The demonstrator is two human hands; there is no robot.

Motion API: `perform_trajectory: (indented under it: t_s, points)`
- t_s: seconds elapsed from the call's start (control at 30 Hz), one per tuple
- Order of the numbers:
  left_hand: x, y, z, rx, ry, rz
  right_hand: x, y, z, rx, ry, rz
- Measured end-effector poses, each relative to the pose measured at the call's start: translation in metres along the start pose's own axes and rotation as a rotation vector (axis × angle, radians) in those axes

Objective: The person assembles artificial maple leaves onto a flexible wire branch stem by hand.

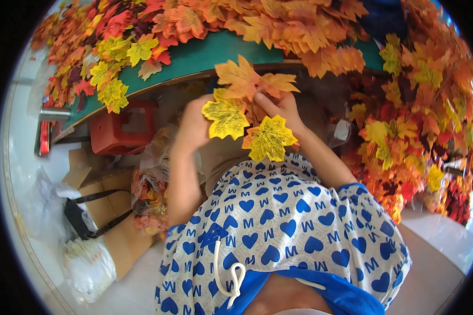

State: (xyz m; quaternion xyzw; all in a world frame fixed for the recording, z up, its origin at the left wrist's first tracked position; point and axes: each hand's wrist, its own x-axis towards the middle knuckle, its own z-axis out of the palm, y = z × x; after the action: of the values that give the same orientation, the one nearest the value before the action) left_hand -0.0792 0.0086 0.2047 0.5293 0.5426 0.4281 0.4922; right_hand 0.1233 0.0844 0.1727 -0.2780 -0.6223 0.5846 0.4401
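Between my hands, over my lap, is a small spray of artificial maple leaves, with orange leaves (238,79) at the top and two yellow leaves (269,137) lower down. My right hand (286,113) pinches the spray near its middle, thumb on top, just under the orange leaves. Curled in from the other side, my left hand (195,123) is closed at the spray's left edge. One yellow leaf (226,118) covers its fingertips, and the hand is slightly blurred.
Heaps of orange and red artificial leaves (299,31) cover the green tabletop (215,52) ahead. More leaves (420,121) rise on the right. At left are a red plastic stool (122,128), a cardboard box (122,244), plastic bags (89,268) and a metal-and-red tool (44,131) at the table edge.
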Motion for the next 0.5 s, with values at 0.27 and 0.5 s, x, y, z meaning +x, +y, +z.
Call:
perform_trajectory:
  t_s: [0.27, 0.5]
  points:
    - [-0.064, 0.205, -0.112, -0.779, 0.771, 0.744, -0.018, 0.009, -0.009, 0.305, -0.182, 0.439]
    - [-0.096, 0.243, -0.114, -0.636, 0.717, 1.084, -0.004, -0.005, -0.024, 0.209, 0.008, 0.384]
